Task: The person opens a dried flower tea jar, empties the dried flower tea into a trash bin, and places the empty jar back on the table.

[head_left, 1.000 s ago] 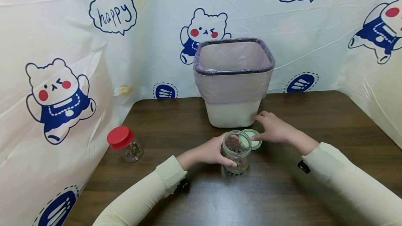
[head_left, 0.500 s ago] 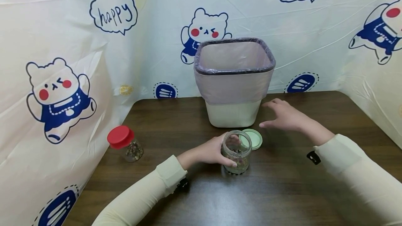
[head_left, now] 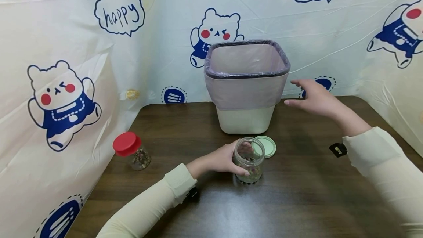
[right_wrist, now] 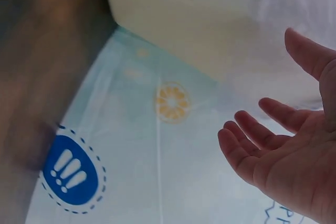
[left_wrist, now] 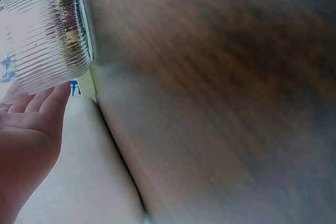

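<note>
My left hand holds a lidless glass jar standing upright on the table, thumb on its near side and fingers round the far side. In the left wrist view the ribbed jar has dried, mixed-colour bits at its bottom. A pale green lid lies flat just behind the jar, partly hidden by it. My right hand is in the air right of the bin, spread and holding nothing. Its fingers are relaxed and apart in the right wrist view.
A whitish bin with a bag liner stands at the back of the brown table. A second jar with a red cap and dried contents sits at the left. Printed curtains enclose the back and sides.
My right hand has let go of the green lid and risen back and to the right, up beside the bin. The left hand and its jar have stayed put.
</note>
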`<state>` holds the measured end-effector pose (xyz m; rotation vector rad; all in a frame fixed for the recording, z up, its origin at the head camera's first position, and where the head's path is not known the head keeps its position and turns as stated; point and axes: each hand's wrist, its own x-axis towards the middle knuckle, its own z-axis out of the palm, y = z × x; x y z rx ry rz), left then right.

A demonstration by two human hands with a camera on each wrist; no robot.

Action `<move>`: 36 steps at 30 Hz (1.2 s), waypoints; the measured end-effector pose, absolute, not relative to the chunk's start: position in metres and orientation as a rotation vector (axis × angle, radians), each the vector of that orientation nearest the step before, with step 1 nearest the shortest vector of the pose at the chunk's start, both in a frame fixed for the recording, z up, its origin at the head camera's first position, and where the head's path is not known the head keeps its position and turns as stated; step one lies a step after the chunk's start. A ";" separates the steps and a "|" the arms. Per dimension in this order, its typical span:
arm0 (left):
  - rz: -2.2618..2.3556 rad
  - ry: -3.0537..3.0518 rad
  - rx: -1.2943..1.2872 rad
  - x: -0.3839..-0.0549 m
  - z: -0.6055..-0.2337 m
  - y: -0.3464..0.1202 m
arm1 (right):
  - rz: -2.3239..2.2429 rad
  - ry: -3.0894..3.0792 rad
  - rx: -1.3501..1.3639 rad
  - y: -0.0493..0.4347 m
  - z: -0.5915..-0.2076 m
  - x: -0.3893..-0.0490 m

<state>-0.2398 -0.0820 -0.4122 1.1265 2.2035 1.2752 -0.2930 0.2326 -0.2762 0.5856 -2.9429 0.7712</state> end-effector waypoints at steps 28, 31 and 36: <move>1.253 2.236 1.115 -0.239 -0.412 -0.084 | 1.614 -2.528 0.391 0.214 -0.218 -0.324; 1.242 2.245 1.116 -0.240 -0.413 -0.084 | 1.773 -2.441 0.406 0.208 -0.223 -0.331; 1.253 2.234 1.125 -0.234 -0.404 -0.084 | 1.999 -2.279 0.417 0.196 -0.229 -0.342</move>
